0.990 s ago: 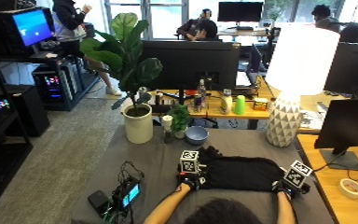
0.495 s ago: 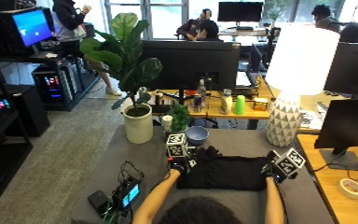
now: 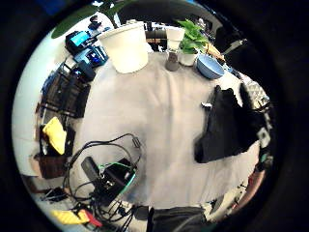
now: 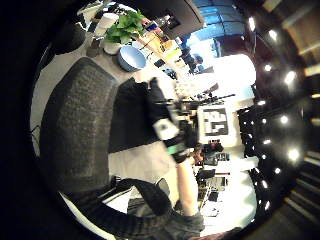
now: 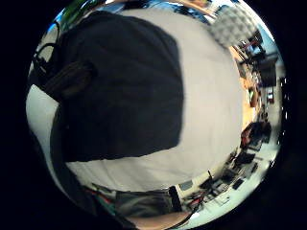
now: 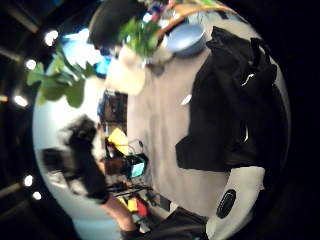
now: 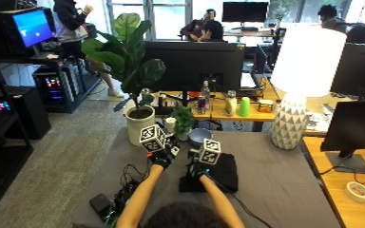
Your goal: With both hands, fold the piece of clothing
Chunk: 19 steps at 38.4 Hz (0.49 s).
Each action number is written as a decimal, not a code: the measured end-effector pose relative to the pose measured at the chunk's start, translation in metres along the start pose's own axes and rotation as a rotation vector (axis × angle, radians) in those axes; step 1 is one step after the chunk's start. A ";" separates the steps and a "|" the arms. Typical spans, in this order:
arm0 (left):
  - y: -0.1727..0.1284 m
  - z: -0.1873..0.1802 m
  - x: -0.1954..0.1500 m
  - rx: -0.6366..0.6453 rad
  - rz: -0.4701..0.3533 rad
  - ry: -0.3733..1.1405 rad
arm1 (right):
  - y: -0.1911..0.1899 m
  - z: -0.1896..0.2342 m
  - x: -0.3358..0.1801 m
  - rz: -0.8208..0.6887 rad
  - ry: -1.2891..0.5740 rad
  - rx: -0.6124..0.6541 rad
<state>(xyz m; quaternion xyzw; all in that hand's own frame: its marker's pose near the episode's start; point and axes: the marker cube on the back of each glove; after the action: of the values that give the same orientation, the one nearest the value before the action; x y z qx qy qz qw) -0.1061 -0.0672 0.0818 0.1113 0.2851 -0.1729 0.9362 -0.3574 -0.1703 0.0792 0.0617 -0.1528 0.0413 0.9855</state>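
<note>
Here, a person seated at a grey table reaches both forearms forward over it. The left hand is lifted off the table, beside and apart from a black piece of clothing; whether its fingers are spread or curled cannot be told. The right hand sits low at the near left part of the clothing, on or just over it; its fingers are hidden, so whether it holds the cloth cannot be told.

The clothing lies in a compact, partly folded heap near the middle of the table. From the right palm's little-finger side it fills much of the view, lying flat on the grey surface.

At the far edge of the table stand a white pot with a large-leafed plant, a small green plant, a blue bowl and a white lamp with a patterned base. Black devices and cables lie at the near left corner. Behind are desks with dark monitors.
</note>
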 end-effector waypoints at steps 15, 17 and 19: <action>0.021 -0.047 -0.003 0.030 -0.057 -0.026 | 0.020 -0.005 -0.082 -0.313 0.028 0.019; 0.021 -0.049 -0.002 0.029 -0.048 -0.042 | 0.001 -0.027 -0.074 -0.324 0.015 0.090; 0.021 -0.050 -0.001 0.021 -0.040 -0.071 | -0.018 -0.050 -0.062 -0.327 0.007 0.148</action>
<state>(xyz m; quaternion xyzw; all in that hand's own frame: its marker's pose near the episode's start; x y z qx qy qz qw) -0.1240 -0.0325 0.0441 0.1090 0.2518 -0.1984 0.9409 -0.4002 -0.1853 0.0111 0.1581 -0.1338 -0.1083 0.9723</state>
